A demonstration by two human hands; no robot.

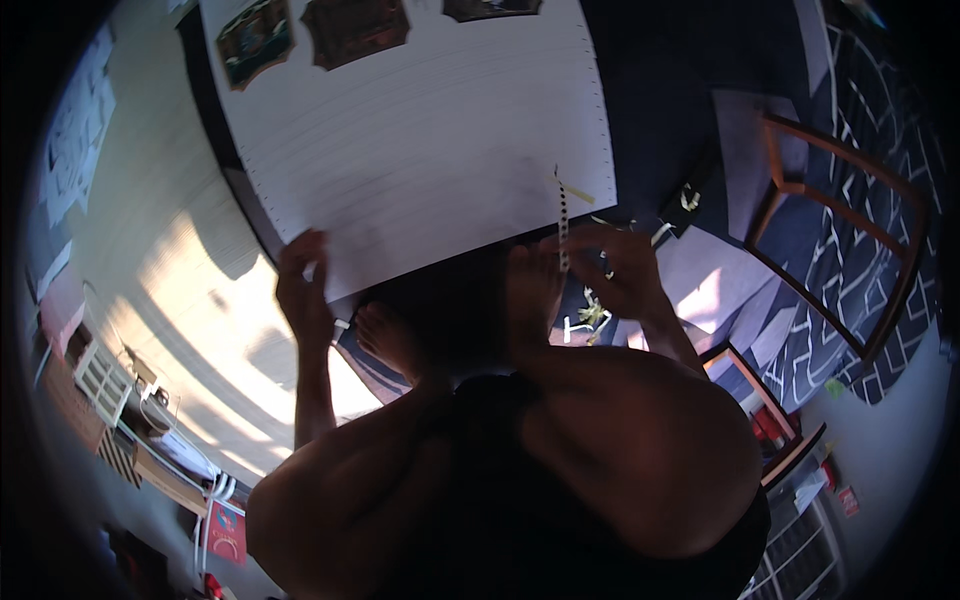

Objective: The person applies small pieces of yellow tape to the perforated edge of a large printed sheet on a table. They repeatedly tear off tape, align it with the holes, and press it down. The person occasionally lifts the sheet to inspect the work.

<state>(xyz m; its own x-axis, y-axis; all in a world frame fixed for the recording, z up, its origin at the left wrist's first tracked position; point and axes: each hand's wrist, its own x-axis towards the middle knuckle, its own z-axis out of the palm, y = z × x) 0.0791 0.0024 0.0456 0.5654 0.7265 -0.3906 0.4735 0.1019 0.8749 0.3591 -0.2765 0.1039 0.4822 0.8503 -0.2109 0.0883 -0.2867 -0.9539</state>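
A large white sheet [430, 170] with rows of small marks along both side edges lies in front of me. My left hand [305, 285] is at its near left corner, the fingers curved and a gap showing between thumb and forefinger. Near the right corner, my right hand [618, 275] pinches the lower end of a narrow strip with dark dots [564, 225]. The strip stands up over the sheet's near edge. A thin yellowish strip [575, 193] lies on the sheet just beside it. My bare feet [390, 340] are between the hands.
Three dark ornate-edged pieces [355, 30] lie across the sheet's far end. Crumpled strips [592, 312] are scattered below my right hand. Brown wooden frames [850, 210] stand at the right, by a black-and-white patterned cloth [880, 130]. Cardboard boxes [165, 480] are at the lower left.
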